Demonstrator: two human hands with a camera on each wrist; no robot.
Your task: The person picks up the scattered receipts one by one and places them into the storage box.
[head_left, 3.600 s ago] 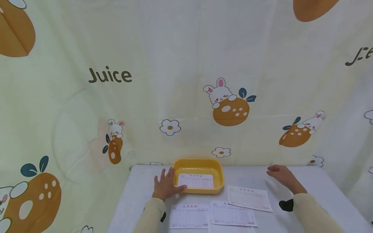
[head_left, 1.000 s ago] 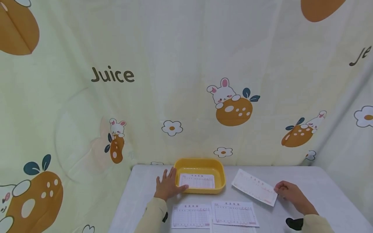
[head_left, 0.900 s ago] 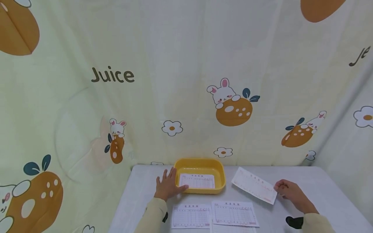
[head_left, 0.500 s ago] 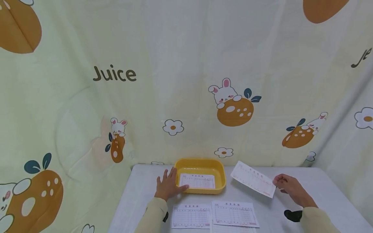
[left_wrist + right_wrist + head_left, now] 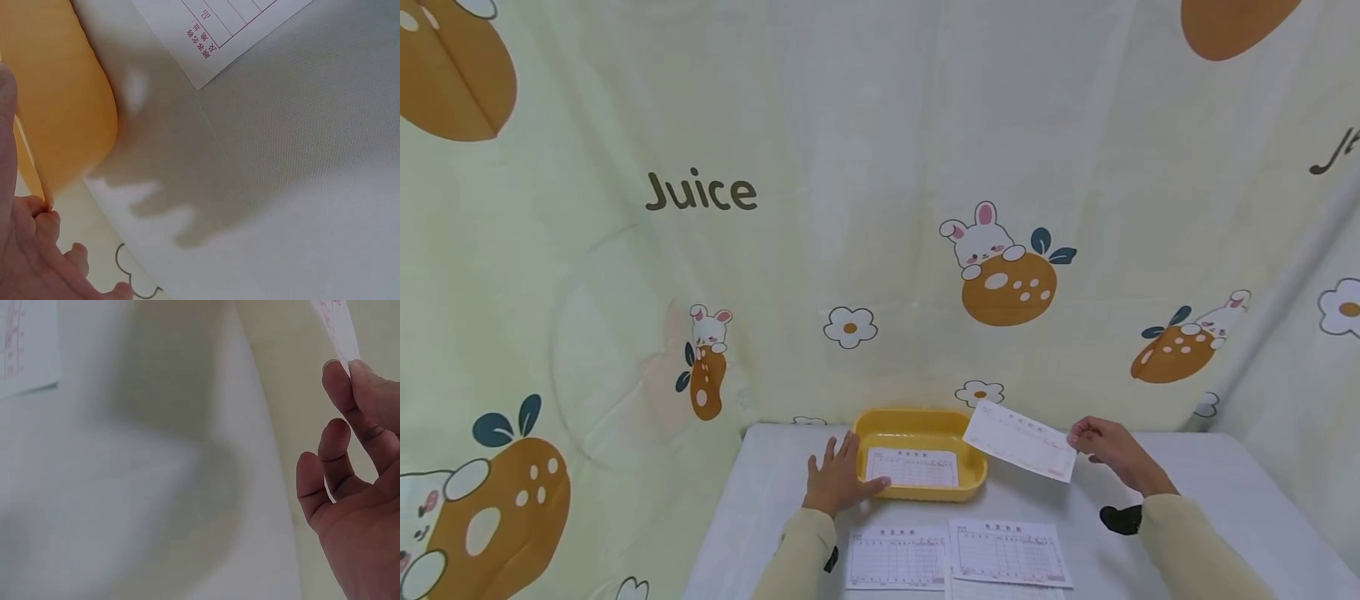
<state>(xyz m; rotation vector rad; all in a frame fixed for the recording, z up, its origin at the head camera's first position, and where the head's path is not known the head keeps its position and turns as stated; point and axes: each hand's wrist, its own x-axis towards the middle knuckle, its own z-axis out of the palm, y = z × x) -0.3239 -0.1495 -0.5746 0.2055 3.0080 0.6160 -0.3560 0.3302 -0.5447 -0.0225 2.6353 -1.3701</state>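
Yellow against cream and white

The tray at lower centre was plain yellow. The raised slip right of centre was white, with faint, probably reddish print. Slips at the bottom bore purplish-red grids on white. The curtain above was pale cream, patterned with orange fruits, white rabbits and white flowers.

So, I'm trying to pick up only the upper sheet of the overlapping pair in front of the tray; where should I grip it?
I'd pinch the upper sheet at its near right corner, coming from the right: that corner appears to jut past the lower sheet, while the rest of the near edge lies over it.
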